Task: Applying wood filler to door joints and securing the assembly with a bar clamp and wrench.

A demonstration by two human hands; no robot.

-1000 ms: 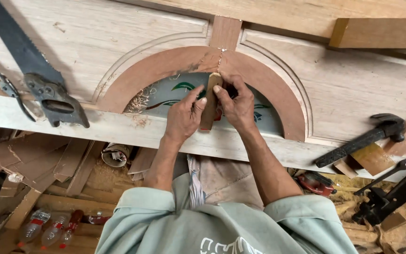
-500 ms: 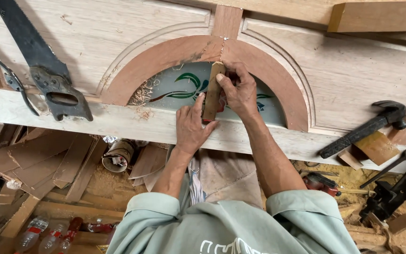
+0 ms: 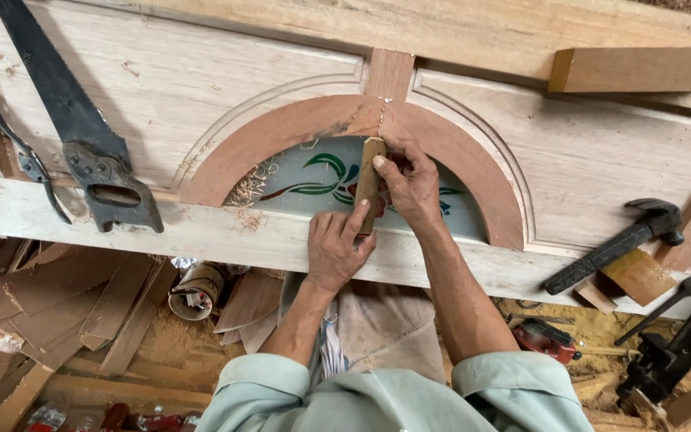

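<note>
My right hand [image 3: 411, 186] sits at the centre of the frame, fingers curled tight around a short wooden block [image 3: 369, 182] that stands nearly upright, its top end pressed against the inner edge of the reddish-brown wooden arch [image 3: 281, 132]. My left hand [image 3: 336, 244] lies just below it — palm down on the pale bottom rail [image 3: 201, 236], fingers loosely spread, the fingertips touching the lower end of the block but not wrapped round it.

Behind the block, inside the arch, is a glass pane painted with green leaves and a red flower [image 3: 313, 178]; curls of wood shavings [image 3: 248, 188] lie in its lower left corner. The arch is set into a light-coloured door panel [image 3: 201, 80] that fills the upper half of the frame.

At the upper left a handsaw [image 3: 81, 132] lies on the panel, its handle down on the rail, with a pair of pincers [image 3: 29, 164] just beside it at the left edge. At the right, a black claw hammer [image 3: 617, 244] rests on the panel, its handle slanting down toward the rail, next to small wood offcuts [image 3: 637, 276]. A length of wood [image 3: 641, 70] lies across the upper right corner. Below the rail — lower left — scrap boards [image 3: 57, 304] lie on sawdust.
</note>
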